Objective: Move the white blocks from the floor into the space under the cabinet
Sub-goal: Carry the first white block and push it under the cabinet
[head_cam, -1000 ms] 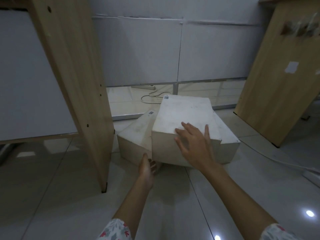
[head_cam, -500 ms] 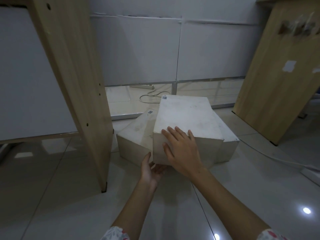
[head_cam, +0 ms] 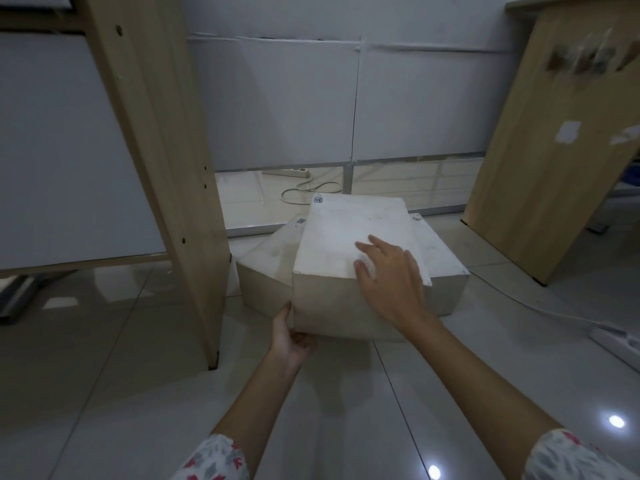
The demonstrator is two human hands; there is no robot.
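1. Three white blocks sit together on the tiled floor, between the wooden cabinet side panel and another wooden panel to the right.
2. The top block lies across the left lower block and the right lower block.
3. The left hand cups the top block's near bottom corner from below; the fingertips are hidden under it.
4. The right hand lies flat and spread on the top face, pressing down rather than closing around anything.
5. The top block appears gripped between the two hands, probably at the start of a lift.
6. The space under the cabinet shows no block in the visible part, so the task looks barely begun, with all three blocks left to move.
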